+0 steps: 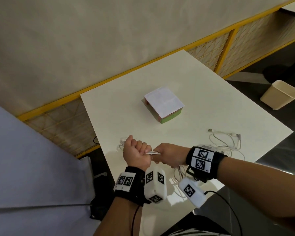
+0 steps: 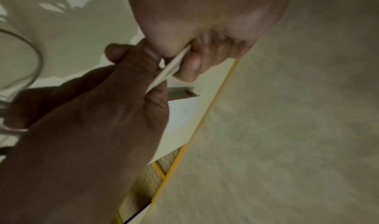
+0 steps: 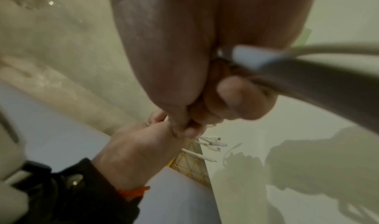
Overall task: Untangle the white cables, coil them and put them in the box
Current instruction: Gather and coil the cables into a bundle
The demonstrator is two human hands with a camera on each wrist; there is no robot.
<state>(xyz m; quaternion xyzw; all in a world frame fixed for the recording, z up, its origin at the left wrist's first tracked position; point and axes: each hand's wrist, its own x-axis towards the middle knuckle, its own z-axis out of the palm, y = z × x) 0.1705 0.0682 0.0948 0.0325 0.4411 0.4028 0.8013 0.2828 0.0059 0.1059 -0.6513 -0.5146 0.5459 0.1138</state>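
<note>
Low in the head view, both hands meet over the white table. My left hand is a fist gripping a bundle of white cables; connector ends stick out beyond it. My right hand grips the same strands right beside it, knuckles almost touching. In the left wrist view the flat white strands run between the fingers of both hands. More white cables lie loose at the right. The box, green-sided with a white sheet on top, sits mid-table beyond the hands.
A loop of white cable trails under my right wrist toward the table's near edge. A beige waste bin stands on the dark floor at the right. A yellow-framed partition runs along the table's far side.
</note>
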